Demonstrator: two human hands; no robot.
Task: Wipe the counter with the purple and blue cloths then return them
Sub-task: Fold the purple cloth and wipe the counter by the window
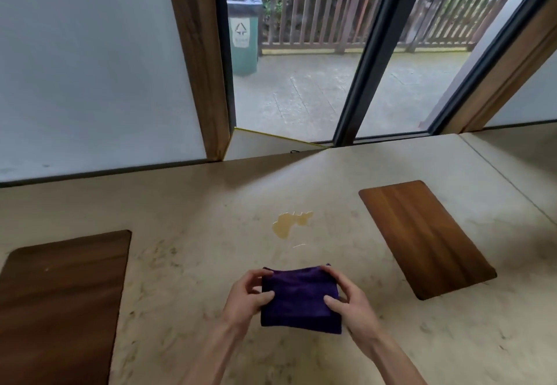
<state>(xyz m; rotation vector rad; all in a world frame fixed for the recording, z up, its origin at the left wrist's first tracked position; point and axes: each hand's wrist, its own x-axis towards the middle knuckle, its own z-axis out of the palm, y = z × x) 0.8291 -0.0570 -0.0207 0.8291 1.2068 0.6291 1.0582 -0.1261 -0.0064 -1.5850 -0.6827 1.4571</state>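
Left hand (248, 295) and right hand (349, 297) gripping purple cloth (300, 298) edges, spill (289, 223) beyond, counter (196, 234) bare between boards

In front of me runs a pale beige speckled counter (187, 264). A small amber puddle (291, 224) sits on it near the middle. A dark wooden board (60, 300) lies flat to my left, a lighter wooden cutting board (425, 238) lies angled to my right, both well apart from the puddle.
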